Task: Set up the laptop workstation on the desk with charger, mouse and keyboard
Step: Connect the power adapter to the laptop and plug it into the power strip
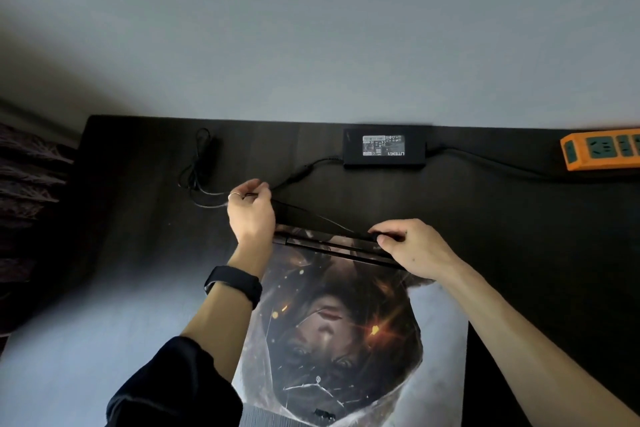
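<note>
A closed laptop (346,329) with a picture skin on its lid lies at the desk's near middle. Its black charger brick (384,148) rests against the wall at the far edge. A thin black charger cable (311,213) runs from the brick past both hands. My left hand (251,210) pinches this cable just beyond the laptop's far left corner. My right hand (408,250) grips the cable's plug end at the laptop's rear edge, toward the right. No mouse or keyboard is in view.
An orange power strip (602,148) sits at the far right, with the brick's thicker cord (491,161) leading to it. Loose cable loops (199,166) lie at the far left of the dark desk (519,218). A dark fabric thing borders the desk's left side.
</note>
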A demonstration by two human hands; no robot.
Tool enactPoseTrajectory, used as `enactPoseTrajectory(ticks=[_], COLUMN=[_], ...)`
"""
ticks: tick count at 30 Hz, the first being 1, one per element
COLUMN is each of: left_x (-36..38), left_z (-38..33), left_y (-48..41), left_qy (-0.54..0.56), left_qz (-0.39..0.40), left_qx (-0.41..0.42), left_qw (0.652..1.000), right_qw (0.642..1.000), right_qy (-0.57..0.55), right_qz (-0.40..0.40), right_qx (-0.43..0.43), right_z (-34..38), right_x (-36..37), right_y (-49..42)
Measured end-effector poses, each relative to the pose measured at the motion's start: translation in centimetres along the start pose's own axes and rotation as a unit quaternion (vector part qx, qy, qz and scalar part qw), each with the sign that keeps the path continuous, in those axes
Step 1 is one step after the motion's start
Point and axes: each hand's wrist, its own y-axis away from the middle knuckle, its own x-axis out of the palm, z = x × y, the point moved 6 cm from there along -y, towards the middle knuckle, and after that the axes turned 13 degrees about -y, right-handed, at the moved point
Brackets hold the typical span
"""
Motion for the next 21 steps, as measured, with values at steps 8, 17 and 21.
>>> enactPoseTrajectory(ticks=[8, 17, 21], left_x=[-2.8, -1.4, 3.2], left_z=[2.8, 3.8, 4.7], left_y=[1.2, 4.7, 10.1], left_qy=[-0.328, -0.498, -0.521], left_qz=[-0.046, -0.076, 0.047], left_qx=[0.072, 0.243, 0.451], left_qw=[0.941, 0.829, 0.723], right_qw=[0.988, 0.901, 0.905], right_qy=[0.051, 0.064, -0.031], right_qz=[-0.132, -0.400, -0.421], right_qx=[-0.057, -0.153, 0.047], right_z=[0.7, -2.3, -7.8], right_x=[0.4, -1.5, 1.3], right_y=[0.7, 8.2, 12.1])
